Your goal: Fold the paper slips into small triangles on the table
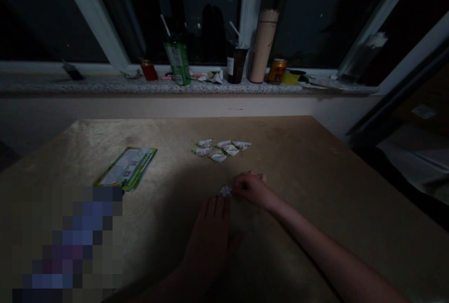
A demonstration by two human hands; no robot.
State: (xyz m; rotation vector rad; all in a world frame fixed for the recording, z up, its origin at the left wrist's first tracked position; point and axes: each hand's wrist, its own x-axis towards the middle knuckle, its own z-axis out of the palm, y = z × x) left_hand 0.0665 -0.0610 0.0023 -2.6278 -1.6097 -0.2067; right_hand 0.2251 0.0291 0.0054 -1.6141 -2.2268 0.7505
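A small white printed wrapper (225, 191) lies on the tan tabletop between my two hands. My left hand (213, 221) rests flat on the table with its fingers stretched out, the fingertips touching the wrapper's near edge. From the right, my right hand (249, 186) is closed, its thumb and fingers pinched at the wrapper's right edge. Part of the wrapper is hidden by the fingers. Farther back sits a group of several similar small white-and-green wrapped pieces (218, 155). The light is dim, and fine detail is hard to make out.
A green-and-white flat packet (126, 167) lies on the table (298, 162) at left, beside a blurred-out patch. Along the windowsill (115, 83) stand a green cup (177, 62), a dark cup (236, 63), a tall beige flask (263, 46) and an orange can (277, 70).
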